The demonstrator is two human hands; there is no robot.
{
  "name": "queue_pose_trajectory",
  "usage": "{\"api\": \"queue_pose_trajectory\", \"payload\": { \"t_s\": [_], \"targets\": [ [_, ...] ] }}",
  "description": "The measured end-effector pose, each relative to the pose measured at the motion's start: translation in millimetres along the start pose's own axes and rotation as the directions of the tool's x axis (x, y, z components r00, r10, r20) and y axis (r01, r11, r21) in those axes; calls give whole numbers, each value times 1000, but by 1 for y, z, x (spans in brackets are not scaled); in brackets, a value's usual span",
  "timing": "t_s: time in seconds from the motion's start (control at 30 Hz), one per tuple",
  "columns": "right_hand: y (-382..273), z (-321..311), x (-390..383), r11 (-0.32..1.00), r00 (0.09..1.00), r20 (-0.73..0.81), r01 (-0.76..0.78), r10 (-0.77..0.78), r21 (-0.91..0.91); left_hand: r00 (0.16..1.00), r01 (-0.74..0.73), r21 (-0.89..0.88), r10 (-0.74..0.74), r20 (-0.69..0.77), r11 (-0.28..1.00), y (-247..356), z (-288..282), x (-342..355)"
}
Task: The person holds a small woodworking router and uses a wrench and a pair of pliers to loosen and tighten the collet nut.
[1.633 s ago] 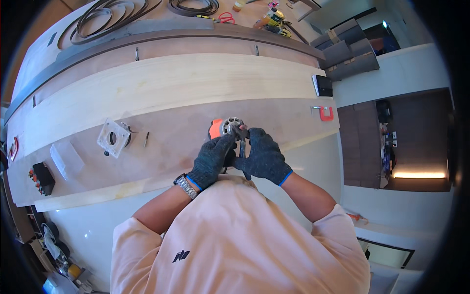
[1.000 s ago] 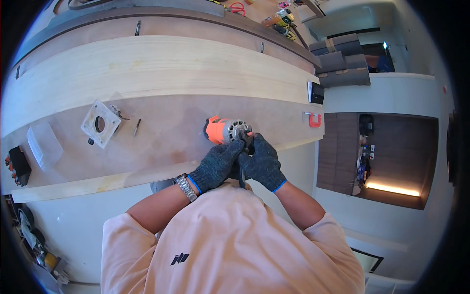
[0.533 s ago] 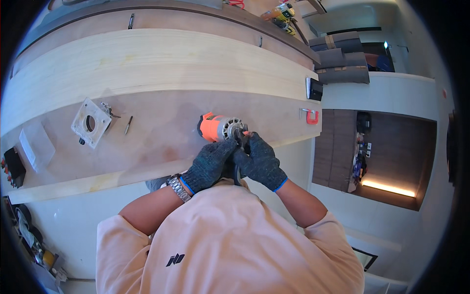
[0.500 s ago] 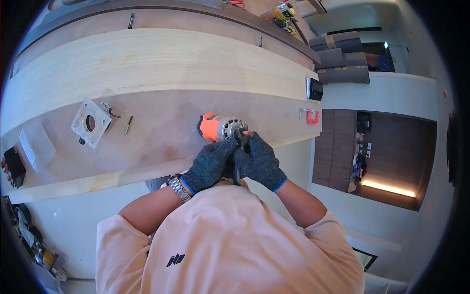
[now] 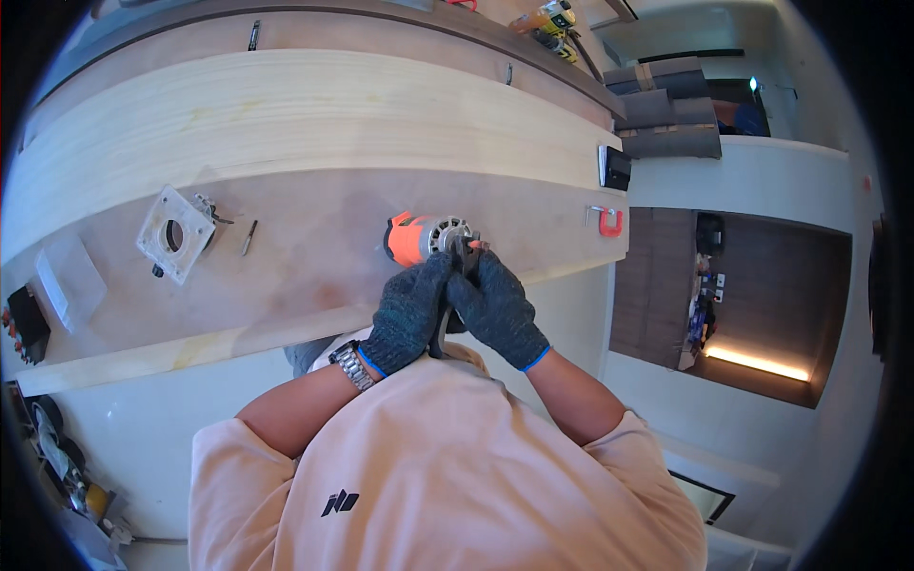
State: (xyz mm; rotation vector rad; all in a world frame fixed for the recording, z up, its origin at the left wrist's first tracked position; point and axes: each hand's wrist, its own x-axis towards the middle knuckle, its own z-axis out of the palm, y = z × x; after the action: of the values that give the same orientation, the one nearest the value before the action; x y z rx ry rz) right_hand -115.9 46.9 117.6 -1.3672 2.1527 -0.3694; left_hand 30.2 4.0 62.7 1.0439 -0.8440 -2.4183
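An orange-and-silver power tool [image 5: 409, 238], apparently a router, lies on its side on the bench, with a pink-orange bit at its nose. My gloved left hand [image 5: 405, 309] and gloved right hand [image 5: 497, 309] are closed together at that nose, gripping a long dark tool [image 5: 462, 249], apparently a wrench, whose exact shape is partly hidden by my fingers. To the left are a clear router base [image 5: 186, 224] with a round opening and a thin metal piece [image 5: 249, 238].
A clear plastic piece [image 5: 69, 281] and black bit case [image 5: 27, 324] lie left. A red clamp [image 5: 609, 223] and black rectangular object [image 5: 614, 167] sit right, near a pale board [image 5: 324, 114]. Bottles and a drill [image 5: 552, 29] are behind; grey padded pieces [image 5: 666, 124] stand beyond.
The view has shifted, showing less of the far bench. My fingers have moved slightly up against the tool's nose, and my hands remain closed on the dark tool.
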Motion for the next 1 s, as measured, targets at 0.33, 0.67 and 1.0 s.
{"api": "queue_pose_trajectory", "payload": {
  "t_s": [0.33, 0.67, 1.0],
  "targets": [
    [-17, -26, 11, 864, 892, 379, -378, 245, 331, 919, -383, 275, 395, 13, 882, 6, -7, -24],
    [47, 13, 7, -61, 674, 690, -726, -263, 685, 875, -335, 550, 468, -119, 765, -7, -14, -18],
    [58, 42, 17, -270, 548, 388, -772, -741, 576, 602, -264, 854, 768, -217, 449, -7, 20, -28]
  ]
}}
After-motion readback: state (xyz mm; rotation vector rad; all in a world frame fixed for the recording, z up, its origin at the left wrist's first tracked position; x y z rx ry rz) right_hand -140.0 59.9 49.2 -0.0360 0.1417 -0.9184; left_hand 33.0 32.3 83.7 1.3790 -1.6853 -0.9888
